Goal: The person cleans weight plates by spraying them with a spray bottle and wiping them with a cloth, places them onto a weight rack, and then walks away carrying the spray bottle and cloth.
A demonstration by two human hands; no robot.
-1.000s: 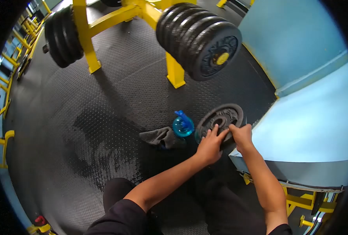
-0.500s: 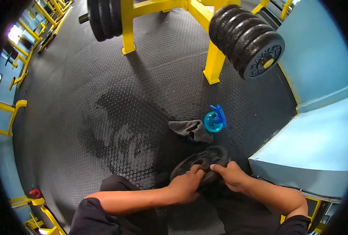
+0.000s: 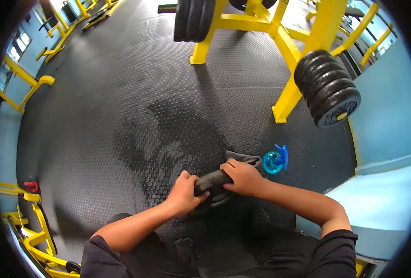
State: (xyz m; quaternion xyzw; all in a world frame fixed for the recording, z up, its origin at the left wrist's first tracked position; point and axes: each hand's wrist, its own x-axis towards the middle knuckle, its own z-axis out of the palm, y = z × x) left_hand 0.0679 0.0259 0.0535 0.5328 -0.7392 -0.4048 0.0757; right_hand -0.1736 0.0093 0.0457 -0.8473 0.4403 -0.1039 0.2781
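A black weight plate (image 3: 212, 180) stands roughly on edge in front of my body, its rim facing up. My left hand (image 3: 183, 193) grips the rim from the left, thumb on the near side. Closed over the right part of the rim is my right hand (image 3: 243, 178). Much of the plate's lower part is dark and hard to make out against my clothes. Just beyond my right hand lies a grey cloth (image 3: 252, 160), partly hidden by that hand. Beside it on the right is a teal spray bottle (image 3: 272, 162) with a blue trigger head.
A yellow rack (image 3: 286, 99) ahead holds black plates (image 3: 328, 90) on its right peg and more plates (image 3: 194, 21) on its left. Wet patches mark the black rubber floor (image 3: 85, 139). A light blue wall (image 3: 383, 139) borders the right side; yellow gym machines (image 3: 22, 88) line the left.
The plate has gone from lying tilted, face up, to standing on edge. Both hands have shifted onto its rim. The view has turned, so the rack and bottle appear further right.
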